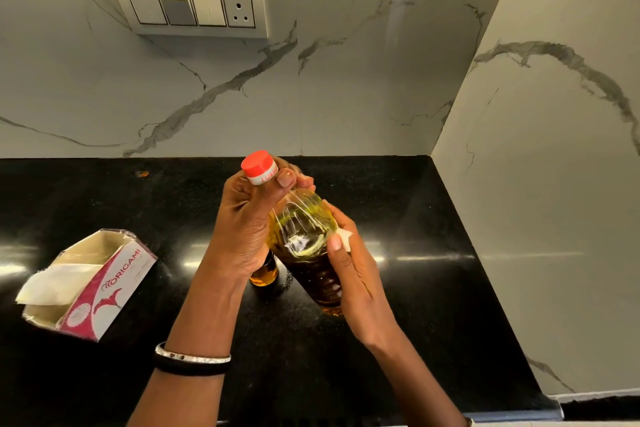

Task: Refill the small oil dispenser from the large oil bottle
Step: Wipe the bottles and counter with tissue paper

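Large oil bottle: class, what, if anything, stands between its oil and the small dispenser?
The red cap is on the large oil bottle, gripped by the left hand. That hand also covers the top of the small dispenser. The right hand holds the bottle's side with a tissue.

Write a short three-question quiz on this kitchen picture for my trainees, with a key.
1. True or false: the red cap sits on the big oil bottle.
2. Which hand steadies the bottle's body?
3. Where is the tissue box: A) left on the counter, B) right, C) on the wall?

Key: 1. true, with the left hand at it. 2. The right hand, with a white scrap under its fingers. 3. A.
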